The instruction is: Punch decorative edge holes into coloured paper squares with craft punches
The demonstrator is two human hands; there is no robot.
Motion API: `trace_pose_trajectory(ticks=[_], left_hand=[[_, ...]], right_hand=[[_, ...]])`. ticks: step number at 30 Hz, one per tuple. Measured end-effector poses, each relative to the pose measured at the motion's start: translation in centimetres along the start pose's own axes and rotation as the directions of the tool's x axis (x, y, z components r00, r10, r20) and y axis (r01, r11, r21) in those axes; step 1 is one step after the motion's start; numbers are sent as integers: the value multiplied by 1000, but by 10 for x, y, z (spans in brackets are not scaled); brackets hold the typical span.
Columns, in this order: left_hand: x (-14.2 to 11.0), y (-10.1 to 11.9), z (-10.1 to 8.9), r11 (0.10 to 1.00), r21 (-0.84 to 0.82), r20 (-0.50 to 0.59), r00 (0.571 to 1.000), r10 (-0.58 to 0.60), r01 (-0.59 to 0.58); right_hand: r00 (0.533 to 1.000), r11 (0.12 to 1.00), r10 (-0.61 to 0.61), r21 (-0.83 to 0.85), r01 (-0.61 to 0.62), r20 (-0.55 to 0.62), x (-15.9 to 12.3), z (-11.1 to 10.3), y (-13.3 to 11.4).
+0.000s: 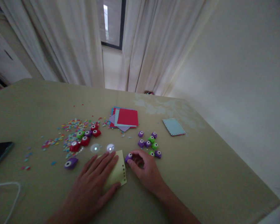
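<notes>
Here's the purple punch (128, 157), right at the upper right edge of the yellow sheet (113, 174), pinched between the thumb and fingers of the right hand (148, 171); whether its slot bites the paper, I can't tell. The left hand (95, 177) lies flat on that sheet, fingers stretched out and grasping nothing. A row of small holes runs down the sheet's right margin.

Just beyond the left fingertips, two clear discs (95, 148). To the right, a group of eight punches (147, 143): five purple, three green. Over left, six more punches (85, 141): four red, one purple, one green, with a lone purple one (71, 163) nearer the left hand. Confetti (71, 137), too many bits to count, spills around them.

Farther back, one stack of coloured sheets (128, 117), red on top, and one pale blue card (174, 127) well to its right. One dark device (0, 152) and one white cable (16, 183) at far left, all on a dull olive tabletop (212, 174). Behind it, pale curtains (67, 40), one narrow window (112, 21) between them, and a plain white wall (242, 71) on the right.
</notes>
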State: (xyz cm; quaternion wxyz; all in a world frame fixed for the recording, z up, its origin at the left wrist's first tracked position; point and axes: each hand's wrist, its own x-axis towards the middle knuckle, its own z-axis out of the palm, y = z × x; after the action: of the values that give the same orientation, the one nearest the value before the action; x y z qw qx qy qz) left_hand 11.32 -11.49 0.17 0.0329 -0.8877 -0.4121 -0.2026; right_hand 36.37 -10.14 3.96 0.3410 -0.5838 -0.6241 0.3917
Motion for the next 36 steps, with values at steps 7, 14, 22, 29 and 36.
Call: trace_pose_trajectory(ticks=[7,14,22,29,36], left_hand=[[1,1,-3,1000,-6,10,1000,-4,4],[1,2,-5,1000,10,26,1000,5,-5],[1,4,-9,999,-13,58,997,41,-40],[0,3,-8,999,-16,63,997,42,-41],[0,3,-8,999,2,80,996,40,-40]], right_hand=[[1000,1000,-16,12,16,0,-3,2,4],[998,999,-41,7,41,42,-5,0,0],[988,985,-125,-106,134,89,-3,-1,1],[974,985,-170,-8,173,148,-1,-8,1],[961,978,-209,19,209,184,0,-11,1]])
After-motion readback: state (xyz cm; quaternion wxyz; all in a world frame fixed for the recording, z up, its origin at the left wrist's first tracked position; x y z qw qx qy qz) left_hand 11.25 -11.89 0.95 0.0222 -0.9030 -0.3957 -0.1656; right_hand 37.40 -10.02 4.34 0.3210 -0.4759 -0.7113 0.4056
